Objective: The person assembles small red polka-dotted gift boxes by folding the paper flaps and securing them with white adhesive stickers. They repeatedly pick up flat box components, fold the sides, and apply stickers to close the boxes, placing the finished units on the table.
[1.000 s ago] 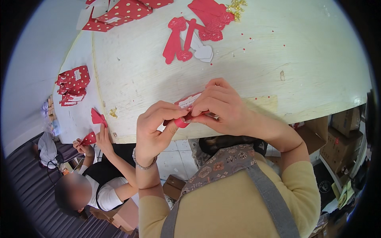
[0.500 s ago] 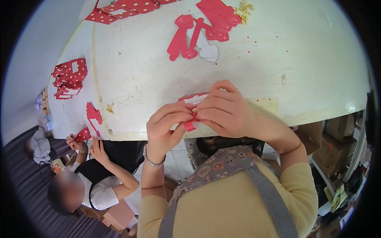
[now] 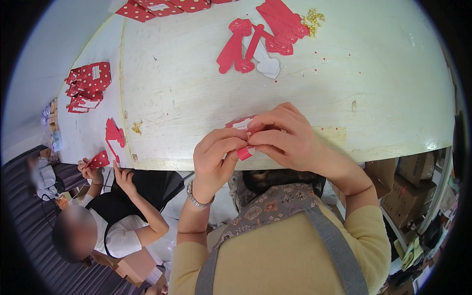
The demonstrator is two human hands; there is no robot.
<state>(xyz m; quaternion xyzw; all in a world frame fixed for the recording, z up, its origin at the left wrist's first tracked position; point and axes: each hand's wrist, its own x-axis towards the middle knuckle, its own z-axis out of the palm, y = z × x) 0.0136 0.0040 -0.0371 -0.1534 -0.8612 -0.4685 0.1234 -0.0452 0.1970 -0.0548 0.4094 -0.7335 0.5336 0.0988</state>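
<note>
My left hand (image 3: 216, 157) and my right hand (image 3: 287, 137) meet at the table's near edge, fingers pinched together. Between them is a red paper strip (image 3: 244, 153), its end curled toward me below the fingertips. Just behind the fingers a small red box (image 3: 238, 122) with a white label lies partly covered by my hands. Both hands pinch the strip where it meets the box; the fingertips hide the exact join.
On the white table (image 3: 187, 98) lie red paper cut-outs (image 3: 233, 46), gold fasteners (image 3: 313, 22) and red dotted boxes (image 3: 88, 86). At left a co-worker's hand (image 3: 125, 179) is beside another dotted piece (image 3: 100, 160). Cardboard boxes (image 3: 410, 196) stand at right below the table.
The view has shifted slightly. My hands stay together at the box, the left fingers a little closer to the right ones, and the strip's curled end has turned.
</note>
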